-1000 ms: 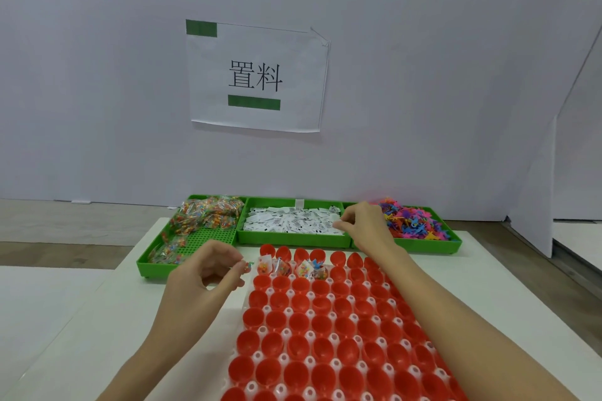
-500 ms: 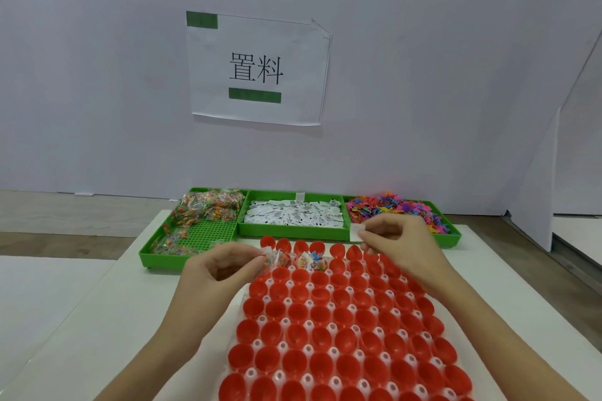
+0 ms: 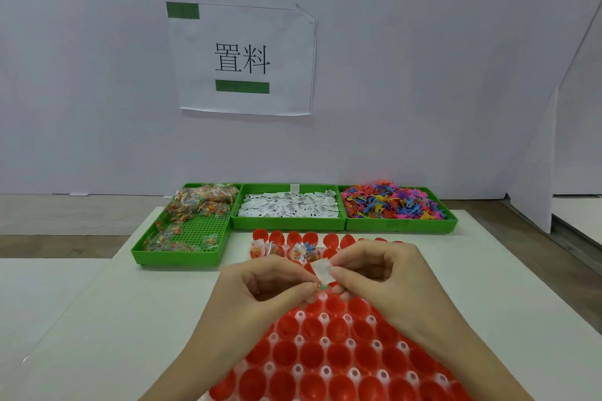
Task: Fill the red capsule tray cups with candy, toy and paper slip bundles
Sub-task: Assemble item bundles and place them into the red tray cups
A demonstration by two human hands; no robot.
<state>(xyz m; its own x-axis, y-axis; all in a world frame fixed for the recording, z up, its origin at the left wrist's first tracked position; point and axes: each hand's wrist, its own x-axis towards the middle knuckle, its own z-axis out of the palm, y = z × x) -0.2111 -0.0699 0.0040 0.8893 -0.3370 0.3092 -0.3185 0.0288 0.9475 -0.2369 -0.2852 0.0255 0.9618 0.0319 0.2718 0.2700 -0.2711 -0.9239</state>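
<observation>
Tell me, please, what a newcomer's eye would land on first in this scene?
Probably the two hands meeting over the red capsule tray: the left hand and right hand together pinch a small white paper slip. Behind them three green bins line the table's far edge, and a paper sign hangs on the wall.
</observation>
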